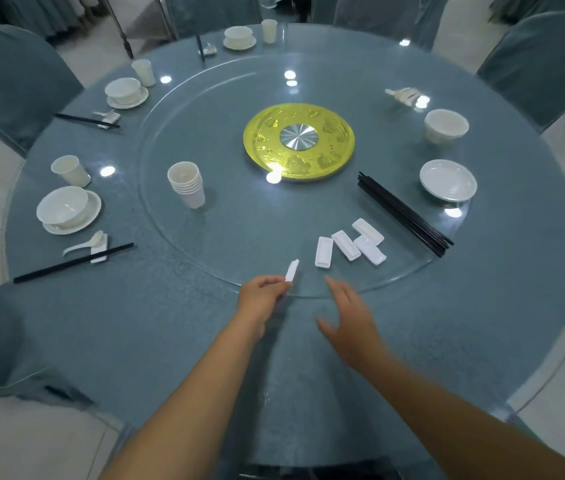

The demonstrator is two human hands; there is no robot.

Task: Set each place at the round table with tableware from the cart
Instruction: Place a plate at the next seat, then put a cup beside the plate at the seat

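the left hand point(264, 292) pinches a small white ceramic chopstick rest point(292, 270) by its near end, just above the near rim of the clear glass turntable point(156, 109). the right hand point(350, 315) hovers beside it, fingers spread wide, holding nothing. the rest looks light, stiff and glazed, so likely slippery and chippable; a grip across its long sides should be surer than the end pinch. four more white rests point(349, 245) lie close together on the turntable, near the bundle of black chopsticks point(404, 213). the round blue-grey desk point(156, 334) offers open surface on the near side; its edge curves close below the forearms.
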